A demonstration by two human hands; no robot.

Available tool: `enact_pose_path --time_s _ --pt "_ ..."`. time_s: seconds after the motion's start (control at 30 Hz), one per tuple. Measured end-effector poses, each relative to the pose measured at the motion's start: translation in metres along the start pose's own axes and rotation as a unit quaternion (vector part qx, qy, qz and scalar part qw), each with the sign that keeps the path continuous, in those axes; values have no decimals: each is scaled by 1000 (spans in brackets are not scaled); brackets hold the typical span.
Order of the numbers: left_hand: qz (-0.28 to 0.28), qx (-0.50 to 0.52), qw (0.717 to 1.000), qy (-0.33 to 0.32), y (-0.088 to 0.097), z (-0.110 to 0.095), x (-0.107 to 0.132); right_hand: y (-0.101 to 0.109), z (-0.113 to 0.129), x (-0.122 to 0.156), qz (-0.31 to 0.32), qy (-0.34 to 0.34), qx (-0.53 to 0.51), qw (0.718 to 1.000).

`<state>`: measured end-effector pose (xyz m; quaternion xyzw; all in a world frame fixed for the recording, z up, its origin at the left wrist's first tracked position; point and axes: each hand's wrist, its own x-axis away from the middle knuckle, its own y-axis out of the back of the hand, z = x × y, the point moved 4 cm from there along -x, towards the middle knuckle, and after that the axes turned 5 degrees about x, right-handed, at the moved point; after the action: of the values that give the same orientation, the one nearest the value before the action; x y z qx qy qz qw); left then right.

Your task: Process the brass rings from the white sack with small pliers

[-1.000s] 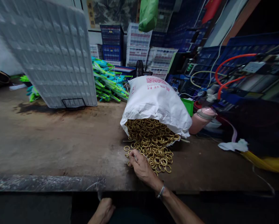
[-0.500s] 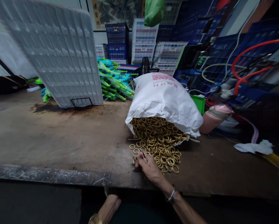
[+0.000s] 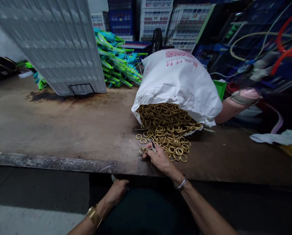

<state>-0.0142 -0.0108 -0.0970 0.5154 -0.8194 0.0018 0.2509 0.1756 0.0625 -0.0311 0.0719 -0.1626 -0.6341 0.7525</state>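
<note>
Brass-coloured metal rings (image 3: 167, 130) spill in a heap out of the open mouth of a white woven sack (image 3: 180, 81) that lies on its side on the worn brown workbench (image 3: 63, 130). A few loose ones are scattered at the near left edge of the heap. I see my right hand (image 3: 159, 158) resting on the bench at that near edge, fingers drawn together and pinching a thin dark stick (image 3: 153, 146), its fingertips touching the loose rings. A metal bangle (image 3: 181, 185) sits on that wrist. My left hand (image 3: 118, 192) is low at the front edge of the bench, fingers curled under it; I cannot tell whether it holds anything. A white moulded plastic tray (image 3: 53, 42) leans at the far left. Beside it lies a pile of green and blue plastic parts (image 3: 116, 62).
</note>
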Motion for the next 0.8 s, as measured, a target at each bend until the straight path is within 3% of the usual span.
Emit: enact_pose_path --time_s 0.1,0.13,0.2,0.3,0.37,0.5,0.7,0.8 --pt "52 46 998 0 -2 -29 17 -2 -1 3 21 8 33 999" --pt "45 73 996 -20 -1 -41 22 -3 0 4 30 14 41 999" --pt "-4 137 990 -38 2 -60 28 -7 4 6 52 30 52 997" --pt "-133 230 964 -26 11 -75 21 -12 12 9 90 51 60 993" --pt "-172 245 953 -38 14 -82 9 -15 16 11 110 57 61 990" --pt "-123 244 961 -52 9 -93 -13 -17 19 14 125 63 38 989" --pt "-134 235 960 -74 4 -93 -17 -27 1 12 114 -32 -50 992" --pt "-140 222 960 -97 5 -88 -18 -30 -3 9 93 -38 -48 994"
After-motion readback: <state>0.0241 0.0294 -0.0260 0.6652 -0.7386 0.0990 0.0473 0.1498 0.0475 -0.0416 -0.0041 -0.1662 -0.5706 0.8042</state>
